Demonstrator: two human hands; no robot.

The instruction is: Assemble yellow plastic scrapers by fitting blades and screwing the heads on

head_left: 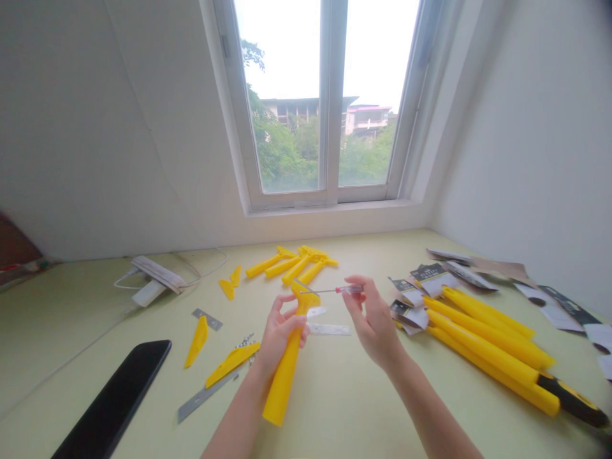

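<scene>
My left hand (285, 328) is wrapped round a yellow plastic scraper handle (285, 376), its wide head pointing away from me. A thin blade edge shows along that head. In my right hand (370, 319) is a small screwdriver (351, 289) with a clear and red grip, held level. Its shaft reaches left to the scraper's head, and the tip appears to touch it. Just beyond my left fingers, flat pale strips (329, 329) lie on the table. Left of my left wrist, a yellow clamp piece (233, 364) rests by a metal blade (206, 396) and several small screws (245, 341).
Several yellow handles (299, 262) lie at the back. Packaged yellow scrapers (488, 328) and cards (433, 275) fill the right side. A black phone (119, 395), a power strip (157, 274), a yellow piece (196, 341) and a short blade (213, 320) are at left.
</scene>
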